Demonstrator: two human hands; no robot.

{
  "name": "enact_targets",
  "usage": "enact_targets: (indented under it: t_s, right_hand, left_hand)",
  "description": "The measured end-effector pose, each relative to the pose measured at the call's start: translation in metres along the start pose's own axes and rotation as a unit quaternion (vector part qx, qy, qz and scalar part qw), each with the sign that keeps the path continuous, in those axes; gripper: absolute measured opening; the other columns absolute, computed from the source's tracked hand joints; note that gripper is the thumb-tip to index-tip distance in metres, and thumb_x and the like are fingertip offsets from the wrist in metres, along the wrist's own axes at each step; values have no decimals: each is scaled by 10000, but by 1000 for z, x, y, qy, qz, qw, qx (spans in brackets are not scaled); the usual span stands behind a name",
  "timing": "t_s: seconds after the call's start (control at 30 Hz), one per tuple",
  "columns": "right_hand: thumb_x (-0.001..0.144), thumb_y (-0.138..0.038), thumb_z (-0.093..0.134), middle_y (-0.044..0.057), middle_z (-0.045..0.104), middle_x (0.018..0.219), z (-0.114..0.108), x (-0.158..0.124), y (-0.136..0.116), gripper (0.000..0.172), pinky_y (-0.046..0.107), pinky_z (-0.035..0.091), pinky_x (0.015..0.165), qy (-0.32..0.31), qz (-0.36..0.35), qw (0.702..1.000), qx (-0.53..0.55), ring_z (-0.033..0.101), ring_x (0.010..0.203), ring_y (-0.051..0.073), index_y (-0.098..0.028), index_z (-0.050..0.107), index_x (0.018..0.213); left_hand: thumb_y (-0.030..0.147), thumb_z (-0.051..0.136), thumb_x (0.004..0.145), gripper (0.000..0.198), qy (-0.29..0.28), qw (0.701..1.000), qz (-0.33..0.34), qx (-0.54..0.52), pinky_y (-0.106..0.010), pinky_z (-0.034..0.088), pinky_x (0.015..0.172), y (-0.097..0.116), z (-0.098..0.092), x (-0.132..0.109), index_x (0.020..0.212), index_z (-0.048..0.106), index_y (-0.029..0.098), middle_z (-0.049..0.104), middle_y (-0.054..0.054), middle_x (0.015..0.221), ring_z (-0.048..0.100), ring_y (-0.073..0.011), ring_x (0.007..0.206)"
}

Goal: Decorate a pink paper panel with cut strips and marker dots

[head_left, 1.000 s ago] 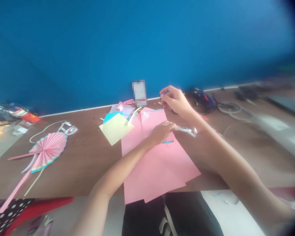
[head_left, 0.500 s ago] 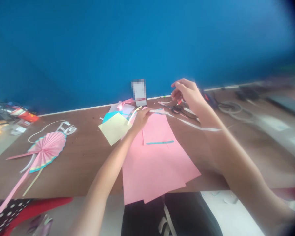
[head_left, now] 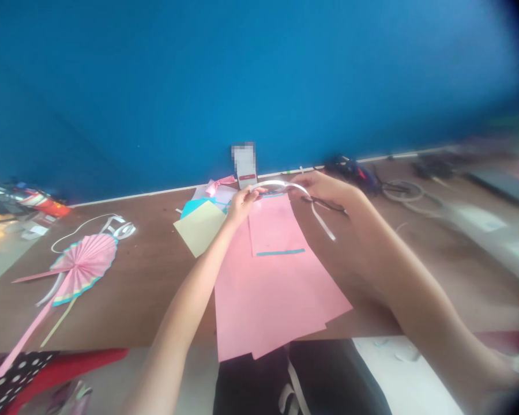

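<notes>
A narrow white strip [head_left: 275, 184] arches between my two hands above the far end of the pink paper. My left hand [head_left: 241, 204] pinches its left end. The fingers of my right hand [head_left: 322, 185] are closed on the strip farther along, and a loose tail of it hangs down to the right. Below lie stacked pink sheets [head_left: 272, 300]. On top is a smaller pink piece [head_left: 274, 227] with a thin blue band along its near edge. Dark-handled scissors [head_left: 328, 203] rest under my right hand, partly hidden.
A pleated pink paper fan [head_left: 84, 262] with blue trim lies left. A pale yellow sheet [head_left: 199, 227] overlaps blue paper [head_left: 194, 206]. A phone [head_left: 244, 164] leans against the blue wall. Cables [head_left: 404, 190] sit at right. The brown table's [head_left: 155, 311] front edge is near me.
My right hand has come down and left toward my left hand, and its fingers now close on the white strip. The strip, stretched rightward before, now bends in an arc. Yellow strip by my left hand no longer shows.
</notes>
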State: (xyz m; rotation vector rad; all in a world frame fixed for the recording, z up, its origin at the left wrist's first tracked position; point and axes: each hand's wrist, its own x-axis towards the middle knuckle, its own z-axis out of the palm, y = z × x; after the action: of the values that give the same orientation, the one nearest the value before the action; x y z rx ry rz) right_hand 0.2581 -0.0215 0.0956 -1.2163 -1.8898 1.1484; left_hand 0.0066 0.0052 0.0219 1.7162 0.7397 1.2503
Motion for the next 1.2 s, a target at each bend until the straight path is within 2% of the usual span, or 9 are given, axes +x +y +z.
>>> enact_targets:
  t_s: [0.07,0.2,0.5,0.63,0.77,0.9,1.0,1.1,1.2]
  right_hand:
    - [719,-376,735,53,696,817,1,0,-4,270,245,406,558,4,-23,1000,-17,555,647,123,-179,733,904]
    - [752,-404,691,56,691,819,3,2,-5,289,253,382,554,53,-56,996,-35,531,627,114,-167,745,908]
    - [752,-396,691,47,702,863,8,3,0,277,268,413,643,-2,-95,995,-7,574,735,144,-182,747,919]
    - [749,-461,692,37,688,794,13,12,9,278,287,427,688,15,-124,992,15,579,750,155,-190,747,786]
    - [752,-515,692,27,636,710,21,20,16,355,297,414,693,2,-133,990,40,540,698,139,-162,726,739]
    - [780,-548,664,47,649,801,25,22,19,395,306,416,750,-33,-169,983,54,555,768,157,-158,725,769]
    - [806,-555,636,61,669,867,28,20,17,403,311,418,799,-58,-171,981,69,575,834,174,-162,726,786]
    - [830,-565,602,55,672,806,32,18,15,430,317,418,781,-58,-150,983,88,572,787,166,-156,723,774]
    - [836,-584,582,48,650,702,36,18,13,483,311,413,722,-46,-142,984,95,541,694,143,-146,696,669]
  left_hand:
    - [569,554,838,450,0,1000,-1,6,-378,520,943,-1,0,0,986,688,166,703,-116,1100,646,-235,1079]
    - [594,530,840,486,-6,1000,-20,6,-347,538,896,-3,2,-2,959,691,151,705,-117,1072,656,-217,1031]
    - [570,542,846,458,11,996,-64,-56,-353,528,920,-4,6,-6,960,670,145,699,-129,1085,657,-214,1051]
    - [554,552,847,442,-1,995,-75,-69,-354,533,908,-7,7,-6,957,668,142,693,-130,1104,660,-222,1052]
    - [562,553,842,442,12,994,-78,-78,-344,539,884,-10,8,-6,961,664,151,704,-120,1058,673,-217,1023]
    - [567,548,845,437,26,994,-79,-75,-337,545,856,-12,7,-7,943,656,155,713,-114,1013,687,-207,976]
    - [557,556,845,425,34,994,-77,-69,-332,553,841,-14,7,-6,942,654,155,717,-102,968,694,-194,931]
    - [566,584,820,436,19,995,-79,-58,-331,566,819,-16,10,-4,927,663,152,717,-89,949,697,-190,890]
    - [573,591,809,442,0,996,-77,-48,-333,571,804,-15,13,-3,935,673,157,715,-78,952,696,-188,870]
